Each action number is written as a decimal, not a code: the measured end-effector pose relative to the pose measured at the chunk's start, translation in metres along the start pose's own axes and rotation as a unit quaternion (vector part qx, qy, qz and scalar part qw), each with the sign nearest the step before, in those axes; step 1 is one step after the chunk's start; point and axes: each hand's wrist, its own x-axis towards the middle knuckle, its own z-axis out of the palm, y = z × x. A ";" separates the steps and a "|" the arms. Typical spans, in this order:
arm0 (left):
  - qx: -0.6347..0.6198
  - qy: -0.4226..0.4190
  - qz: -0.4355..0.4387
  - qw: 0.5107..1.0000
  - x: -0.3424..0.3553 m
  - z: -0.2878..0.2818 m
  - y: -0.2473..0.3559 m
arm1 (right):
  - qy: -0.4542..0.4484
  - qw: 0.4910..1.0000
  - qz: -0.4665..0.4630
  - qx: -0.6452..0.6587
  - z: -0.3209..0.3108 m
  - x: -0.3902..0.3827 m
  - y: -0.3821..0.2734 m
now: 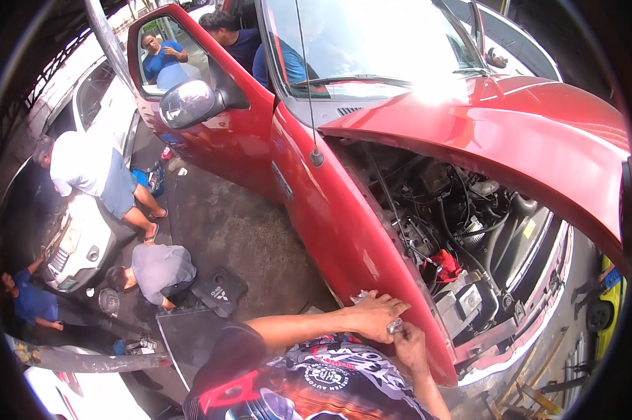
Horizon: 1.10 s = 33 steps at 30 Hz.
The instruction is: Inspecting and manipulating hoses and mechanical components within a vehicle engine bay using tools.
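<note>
Above the red front fender (344,238), my left hand (377,316) is closed, back upward, over a small shiny, crumpled piece that looks like clear plastic (395,326). A silvery bit of what may be the same piece sticks out past the far side of that hand. My right hand (410,348) comes up from below, closer to me, its fingers closed at the near end of the plastic-looking piece. Both hands nearly meet there. What lies under my left palm is hidden.
To the right the red hood (512,140) is raised over the engine bay (470,224), where a red cloth (445,266) lies. The vehicle's door (211,154) stands wide. A crouching person (163,269) is beside a dark panel (220,290) on the floor; several others are around.
</note>
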 end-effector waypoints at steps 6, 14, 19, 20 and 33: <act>0.115 0.057 0.015 0.992 0.023 0.038 0.049 | 0.056 0.956 0.028 0.286 -0.008 0.006 0.059; 0.176 0.092 0.034 0.979 0.044 0.079 0.055 | 0.041 0.939 0.043 0.338 -0.020 -0.004 0.092; 0.122 0.024 0.077 0.989 0.046 0.072 0.045 | -0.006 0.932 0.073 0.356 -0.033 -0.014 0.079; 0.120 0.035 0.079 0.989 0.047 0.069 0.044 | -0.034 0.933 0.110 0.342 -0.037 -0.015 0.078; -0.004 0.044 -0.049 0.998 0.026 0.087 0.085 | -0.140 0.940 0.096 0.295 -0.056 -0.014 0.080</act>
